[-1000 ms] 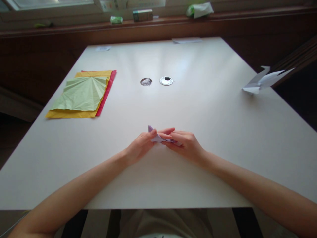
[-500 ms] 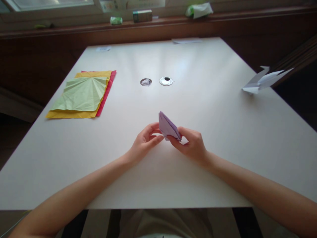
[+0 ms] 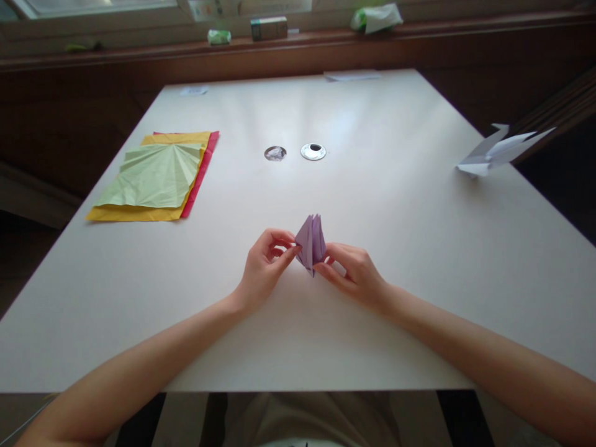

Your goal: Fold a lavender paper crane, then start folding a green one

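A small piece of folded purple paper (image 3: 310, 243) stands between my two hands, over the near middle of the white table (image 3: 395, 230). Its pointed flaps reach upward, and a gap shows between its layers. My left hand (image 3: 267, 261) pinches its left corner between thumb and fingers. On the other side my right hand (image 3: 351, 270) grips the lower right edge, with the thumb in front. The tips of some fingers are hidden behind the paper.
Crumpled green paper (image 3: 153, 177) lies over yellow and red sheets at the left. A folded white paper bird (image 3: 487, 161) stands near the right edge. Two round holes, one with a metal ring (image 3: 307, 155), sit mid-table. A small box (image 3: 269, 28) rests on the sill.
The purple paper has turned more upright and its layers have spread apart. My left hand has shifted slightly left and now pinches its left corner.
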Demonstrator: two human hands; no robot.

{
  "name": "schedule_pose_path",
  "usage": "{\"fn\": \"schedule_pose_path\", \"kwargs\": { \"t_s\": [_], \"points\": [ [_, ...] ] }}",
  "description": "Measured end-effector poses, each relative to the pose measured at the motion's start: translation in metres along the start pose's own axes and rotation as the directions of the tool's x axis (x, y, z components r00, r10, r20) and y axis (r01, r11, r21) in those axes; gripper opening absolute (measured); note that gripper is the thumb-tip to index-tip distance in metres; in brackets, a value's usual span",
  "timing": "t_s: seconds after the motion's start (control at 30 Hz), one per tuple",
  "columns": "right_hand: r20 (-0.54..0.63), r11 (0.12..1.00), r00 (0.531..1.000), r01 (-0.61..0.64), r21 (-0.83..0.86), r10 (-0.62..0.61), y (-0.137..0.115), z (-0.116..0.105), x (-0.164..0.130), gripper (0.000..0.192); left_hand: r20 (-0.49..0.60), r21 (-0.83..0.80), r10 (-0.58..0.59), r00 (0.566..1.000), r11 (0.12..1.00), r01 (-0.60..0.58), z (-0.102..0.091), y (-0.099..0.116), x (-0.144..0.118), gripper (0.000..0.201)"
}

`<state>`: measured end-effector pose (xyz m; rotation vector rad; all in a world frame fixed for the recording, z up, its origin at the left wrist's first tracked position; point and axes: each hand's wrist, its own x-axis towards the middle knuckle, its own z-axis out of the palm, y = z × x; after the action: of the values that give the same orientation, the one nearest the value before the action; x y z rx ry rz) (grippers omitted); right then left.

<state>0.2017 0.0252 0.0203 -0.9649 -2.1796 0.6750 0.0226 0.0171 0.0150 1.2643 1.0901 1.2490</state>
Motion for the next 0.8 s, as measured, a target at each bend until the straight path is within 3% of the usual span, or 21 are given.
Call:
{"fn": "schedule_pose_path", "kwargs": {
  "t_s": [0.23,0.5,0.6,0.8],
  "points": [
    [-0.042,1.0,0.999,-0.006,0.031,0.007,-0.0006,0.0002,0.0015,0.014,0.016,0.032,0.019,1.0,0.999,-0.019,-0.0004,-0.0009,-0.0006,0.015],
    [-0.053,0.998,0.999,0.005,0.061,-0.002,0.0009,0.0003,-0.0004,0.013,0.031,-0.054,-0.012,0.999,0.998,0.014,-0.0004,0.0021,-0.0024,0.012],
    [-0.107,0.998,0.994,0.026,0.059,-0.019,0.001,0.0008,-0.0004,0.01,0.058,-0.08,-0.003,0.998,0.997,0.007,-0.0007,0.0043,-0.0038,0.015],
    [-0.204,0.998,0.978,0.041,0.038,-0.032,-0.0003,0.0046,0.0004,0.03,0.145,-0.036,0.034,0.989,0.999,-0.029,-0.001,0.0034,-0.0052,0.015]
  ]
}}
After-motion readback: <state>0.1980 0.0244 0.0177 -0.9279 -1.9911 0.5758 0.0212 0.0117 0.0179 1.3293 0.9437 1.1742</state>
